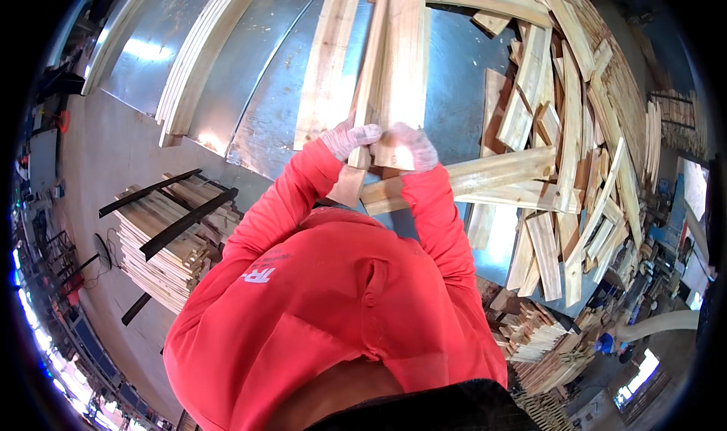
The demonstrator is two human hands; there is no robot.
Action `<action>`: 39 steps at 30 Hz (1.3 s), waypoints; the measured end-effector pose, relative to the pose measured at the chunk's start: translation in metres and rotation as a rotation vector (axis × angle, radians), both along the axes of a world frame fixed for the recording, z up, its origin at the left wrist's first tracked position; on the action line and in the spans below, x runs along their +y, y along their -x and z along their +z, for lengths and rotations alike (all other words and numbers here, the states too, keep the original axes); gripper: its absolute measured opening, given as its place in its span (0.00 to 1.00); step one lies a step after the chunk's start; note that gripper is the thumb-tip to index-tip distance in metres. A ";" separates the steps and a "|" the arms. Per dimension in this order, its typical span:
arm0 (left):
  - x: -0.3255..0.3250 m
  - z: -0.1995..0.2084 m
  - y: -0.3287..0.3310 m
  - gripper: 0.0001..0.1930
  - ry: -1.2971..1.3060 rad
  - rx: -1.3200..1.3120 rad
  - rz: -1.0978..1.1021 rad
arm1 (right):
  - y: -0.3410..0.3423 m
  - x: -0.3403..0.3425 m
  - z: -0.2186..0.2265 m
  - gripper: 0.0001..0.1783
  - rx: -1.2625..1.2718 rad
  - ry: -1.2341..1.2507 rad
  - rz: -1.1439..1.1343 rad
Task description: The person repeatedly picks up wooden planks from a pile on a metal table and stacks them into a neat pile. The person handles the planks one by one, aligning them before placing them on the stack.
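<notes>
The person's left hand (351,138) closes around the near end of a narrow board (372,75); the right hand (414,147) grips the near end of a wider board (405,60) just beside it, both stretching away over the metal table (458,105).

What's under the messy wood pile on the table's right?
Along the left edge of the wood pile, shiny metal tabletop peeks out. Deeper in, the crisscrossed wood covers whatever is underneath, so I can't see that.
</notes>
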State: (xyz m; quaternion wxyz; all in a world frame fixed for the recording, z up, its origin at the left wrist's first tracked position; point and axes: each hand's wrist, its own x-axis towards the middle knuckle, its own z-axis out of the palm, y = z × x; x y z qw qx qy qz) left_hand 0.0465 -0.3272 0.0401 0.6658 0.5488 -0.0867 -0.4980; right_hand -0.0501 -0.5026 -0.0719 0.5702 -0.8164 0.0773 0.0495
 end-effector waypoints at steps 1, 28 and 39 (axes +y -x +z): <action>0.008 -0.012 -0.016 0.36 0.084 0.088 -0.093 | -0.015 -0.005 0.042 0.43 0.136 -0.219 0.011; -0.068 -0.012 -0.362 0.40 -0.138 -0.289 0.137 | -0.367 -0.451 0.158 0.60 0.265 1.046 -0.692; -0.097 -0.018 -0.305 0.40 0.123 -0.135 0.065 | -0.346 -0.270 0.125 0.64 0.738 0.969 -0.505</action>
